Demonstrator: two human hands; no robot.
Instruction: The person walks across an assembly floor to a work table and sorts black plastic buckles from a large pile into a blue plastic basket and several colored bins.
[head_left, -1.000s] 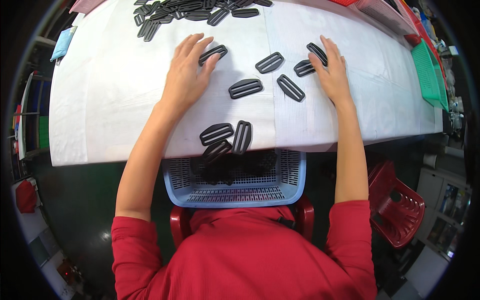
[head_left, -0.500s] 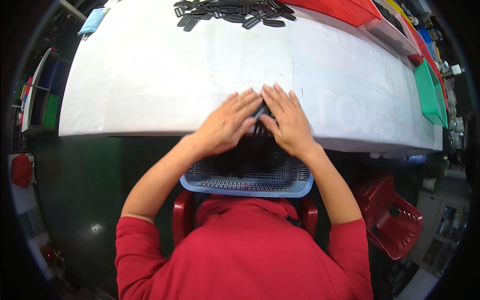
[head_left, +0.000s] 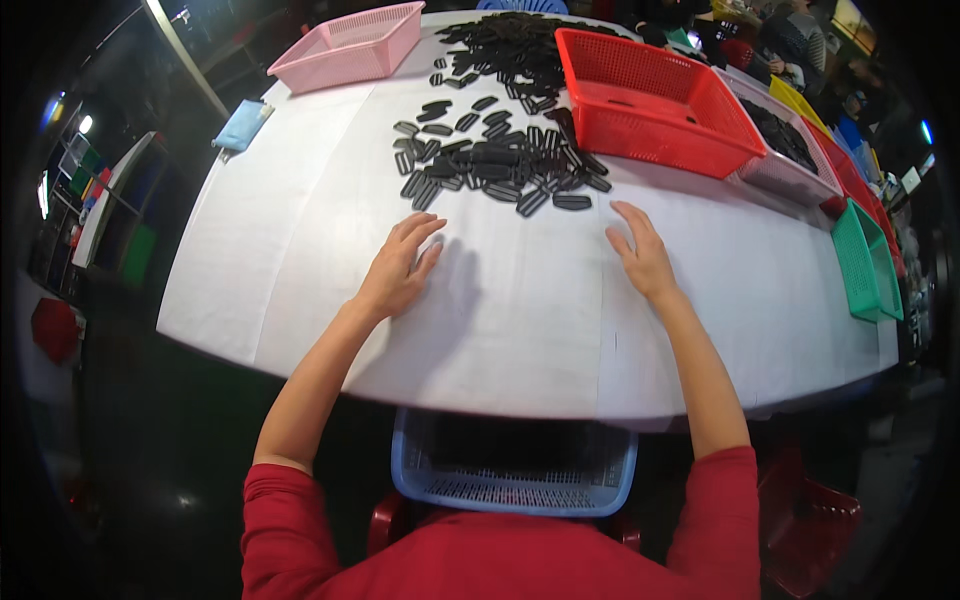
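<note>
My left hand [head_left: 399, 268] is raised over the white table, fingers apart and nothing in it. Just beyond its fingertips lies a loose pile of black plastic strap buckles [head_left: 492, 168], oblong with slots. My right hand [head_left: 643, 252] hovers to the right of the pile, also open and holding nothing. A blue plastic basket [head_left: 515, 497] rests at my lap below the table edge; dark contents fill it in shadow, and single pieces cannot be made out.
A larger heap of black buckles [head_left: 510, 45] spreads at the far side. A red basket [head_left: 655, 100] stands right of the pile, with a pale pink basket [head_left: 800, 180] of black pieces and a green basket [head_left: 866, 262] farther right. Another pink basket [head_left: 348, 48] sits far left, near a light-blue packet [head_left: 243, 127].
Both hands have moved from together above the blue basket, with black buckles between them, to apart and forward over the table. The buckles are gone from them. The view has shifted toward the far side.
</note>
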